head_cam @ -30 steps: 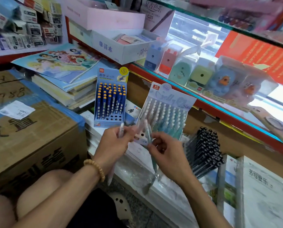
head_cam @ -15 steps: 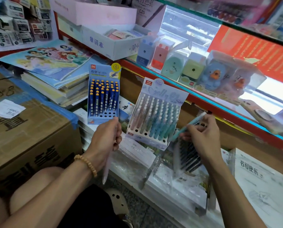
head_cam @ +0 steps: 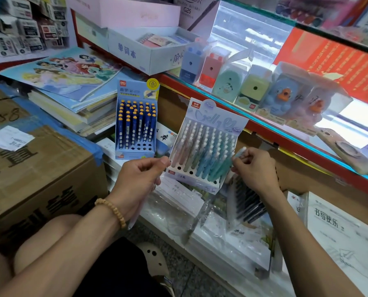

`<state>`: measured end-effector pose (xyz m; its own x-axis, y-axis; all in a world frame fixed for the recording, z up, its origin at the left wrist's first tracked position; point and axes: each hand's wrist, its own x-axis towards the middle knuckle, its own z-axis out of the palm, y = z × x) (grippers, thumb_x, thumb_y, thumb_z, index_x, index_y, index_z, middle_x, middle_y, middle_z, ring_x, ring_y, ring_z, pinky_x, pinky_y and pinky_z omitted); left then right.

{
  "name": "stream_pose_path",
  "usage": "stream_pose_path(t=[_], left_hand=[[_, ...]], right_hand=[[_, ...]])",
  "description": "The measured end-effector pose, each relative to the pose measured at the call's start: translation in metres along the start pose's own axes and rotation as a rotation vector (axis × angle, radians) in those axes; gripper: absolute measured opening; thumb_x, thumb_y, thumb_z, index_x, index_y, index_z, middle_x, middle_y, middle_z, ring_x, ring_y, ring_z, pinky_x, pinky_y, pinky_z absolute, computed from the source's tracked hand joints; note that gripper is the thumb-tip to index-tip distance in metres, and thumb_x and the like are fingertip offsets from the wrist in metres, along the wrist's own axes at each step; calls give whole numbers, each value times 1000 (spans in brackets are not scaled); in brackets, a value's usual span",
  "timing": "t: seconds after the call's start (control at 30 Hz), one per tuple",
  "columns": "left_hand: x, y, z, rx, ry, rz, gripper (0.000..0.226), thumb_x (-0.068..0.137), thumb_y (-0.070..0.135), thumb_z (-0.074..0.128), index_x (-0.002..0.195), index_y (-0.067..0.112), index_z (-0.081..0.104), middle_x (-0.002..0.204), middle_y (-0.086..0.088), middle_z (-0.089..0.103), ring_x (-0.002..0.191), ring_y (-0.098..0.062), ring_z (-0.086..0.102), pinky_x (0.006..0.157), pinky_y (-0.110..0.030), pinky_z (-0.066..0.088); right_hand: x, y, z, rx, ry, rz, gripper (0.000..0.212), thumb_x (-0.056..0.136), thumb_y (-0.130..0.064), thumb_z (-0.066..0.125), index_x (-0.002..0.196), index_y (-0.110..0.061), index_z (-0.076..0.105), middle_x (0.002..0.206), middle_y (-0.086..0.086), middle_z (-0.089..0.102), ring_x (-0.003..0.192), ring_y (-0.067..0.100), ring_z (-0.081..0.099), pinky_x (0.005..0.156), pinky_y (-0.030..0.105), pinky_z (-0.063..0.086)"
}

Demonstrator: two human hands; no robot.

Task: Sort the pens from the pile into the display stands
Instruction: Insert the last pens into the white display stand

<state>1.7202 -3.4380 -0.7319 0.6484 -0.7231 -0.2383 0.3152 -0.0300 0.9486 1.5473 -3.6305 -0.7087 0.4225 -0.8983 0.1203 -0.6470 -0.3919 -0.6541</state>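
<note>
A pastel display stand point(head_cam: 202, 144) leans in the middle, filled with pink, green and teal pens, with a few bare holes along its front row. My right hand point(head_cam: 253, 170) pinches a light blue pen point(head_cam: 239, 151) at the stand's right edge. My left hand point(head_cam: 136, 179) grips a pale pink pen point(head_cam: 134, 220) whose tip points down below the palm, just left of the stand. A blue display stand point(head_cam: 136, 123) with blue and orange pens stands further left. A clear bag of dark pens point(head_cam: 246, 202) lies under my right hand.
A cardboard box point(head_cam: 35, 168) sits at the left. Stacked books with a cartoon cover point(head_cam: 67, 82) lie behind it. Wrapped notebooks point(head_cam: 226, 239) cover the low shelf. A glass counter point(head_cam: 253, 91) above holds several pastel sharpeners. My knees are at the lower left.
My right hand has brought the light blue pen down and left against the pastel stand's right side. My left hand has risen slightly toward the stand's left edge, with the pink pen in it.
</note>
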Motion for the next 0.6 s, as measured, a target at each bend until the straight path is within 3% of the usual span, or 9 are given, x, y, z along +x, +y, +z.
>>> stream_pose_path(t=[0.17,0.3,0.4,0.53,0.6], left_hand=[[8,-2,-5,-60,2,-83,19,94,18,60,92,9,76,72,-5,59,66,-15,51,62,-27,44],[7,1,-3,-102,-53,-100,24,92,-1,48,100,-1,71,84,-10,63,68,-15,54,62,-26,45],[4,2,-2,-63,-127,-82,23,89,-4,56,107,3,70,96,-11,68,72,-13,60,64,-23,50],[-1,-1,-3,-70,-166,-34,29,80,-4,66,108,5,68,87,-6,72,76,-13,69,68,-19,54],[-1,-1,-4,-81,-170,-15,30,78,-4,68,107,3,68,87,-8,73,78,-15,70,70,-19,55]], right_hand=[[1,4,-2,-69,-15,1,15,88,-11,68,73,-8,65,65,-2,71,63,4,69,69,34,60],[3,3,0,-195,-151,-32,17,88,-12,71,72,-11,66,64,-3,71,56,1,67,62,26,57],[8,2,8,-324,-171,-61,18,88,-17,72,71,-12,66,67,0,71,62,12,69,60,30,56],[9,-3,6,-423,-215,-19,16,87,-21,73,76,-11,71,73,3,71,64,15,67,53,25,50],[0,-8,0,-447,-78,-72,16,86,-25,73,84,-9,72,76,4,70,65,16,66,56,32,57]])
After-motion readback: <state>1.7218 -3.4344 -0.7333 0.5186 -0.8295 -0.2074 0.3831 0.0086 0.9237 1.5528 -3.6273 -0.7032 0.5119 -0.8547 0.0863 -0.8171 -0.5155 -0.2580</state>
